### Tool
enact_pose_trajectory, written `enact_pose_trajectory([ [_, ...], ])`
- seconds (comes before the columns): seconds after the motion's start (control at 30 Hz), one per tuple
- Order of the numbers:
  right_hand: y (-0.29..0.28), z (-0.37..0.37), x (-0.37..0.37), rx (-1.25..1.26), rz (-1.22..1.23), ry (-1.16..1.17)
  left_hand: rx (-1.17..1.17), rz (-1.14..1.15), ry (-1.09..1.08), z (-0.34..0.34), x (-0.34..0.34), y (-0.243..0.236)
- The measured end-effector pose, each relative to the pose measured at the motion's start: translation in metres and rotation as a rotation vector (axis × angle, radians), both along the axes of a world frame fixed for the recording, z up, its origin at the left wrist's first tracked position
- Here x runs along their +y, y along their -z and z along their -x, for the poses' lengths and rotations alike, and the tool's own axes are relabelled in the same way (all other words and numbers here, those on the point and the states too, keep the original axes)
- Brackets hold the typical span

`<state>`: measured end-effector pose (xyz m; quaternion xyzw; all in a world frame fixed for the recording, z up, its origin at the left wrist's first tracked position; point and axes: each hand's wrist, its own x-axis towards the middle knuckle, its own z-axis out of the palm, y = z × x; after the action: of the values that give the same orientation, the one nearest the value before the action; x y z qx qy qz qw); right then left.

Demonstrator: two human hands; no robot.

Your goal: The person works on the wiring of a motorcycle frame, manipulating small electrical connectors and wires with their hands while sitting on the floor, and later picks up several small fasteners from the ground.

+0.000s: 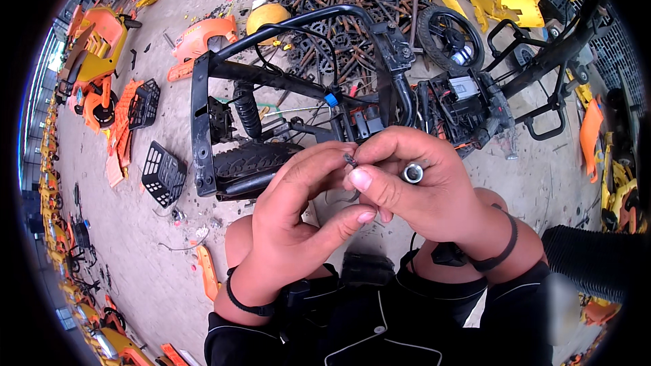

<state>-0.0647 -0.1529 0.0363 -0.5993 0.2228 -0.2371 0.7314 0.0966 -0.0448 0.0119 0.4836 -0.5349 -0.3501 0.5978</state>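
Both my hands meet in front of a black vehicle frame (285, 85). Between the thumb and forefinger of my right hand (427, 193) is a small dark bolt-like piece (350, 160); its exact kind is too small to tell. The same hand also holds a shiny metal socket (412, 173), its round open end showing above the palm; the rest is hidden by fingers. The curled fingers of my left hand (288, 196) touch the dark piece at their tips, while its thumb stands apart below. Whatever lies behind these fingers is hidden.
A black tyre (254, 161) sits within the frame, with battery-like electrical parts (464, 88) to its right. Behind lies a heap of rusty metal parts (339, 41) and a loose wheel (450, 37). Black plastic baskets (164, 173) and orange panels (203, 41) lie on the left.
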Motion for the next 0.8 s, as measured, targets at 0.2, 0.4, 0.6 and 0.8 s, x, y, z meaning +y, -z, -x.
enact_pose_trajectory([
  [0.2, 0.010, -0.003, -0.001, -0.156, 0.399, 0.118, 0.003, -0.026, -0.020, 0.006, -0.001, -0.006],
  [0.4, 0.007, -0.002, -0.002, -0.136, 0.268, 0.202, 0.147, -0.101, -0.038, 0.001, 0.006, -0.013],
  [0.6, 0.006, 0.000, -0.003, -0.076, 0.244, 0.221, 0.118, 0.114, 0.100, -0.012, 0.010, -0.010],
  [0.8, 0.002, 0.001, -0.002, 0.004, 0.327, 0.172, 0.094, -0.010, 0.017, -0.007, 0.011, -0.020],
])
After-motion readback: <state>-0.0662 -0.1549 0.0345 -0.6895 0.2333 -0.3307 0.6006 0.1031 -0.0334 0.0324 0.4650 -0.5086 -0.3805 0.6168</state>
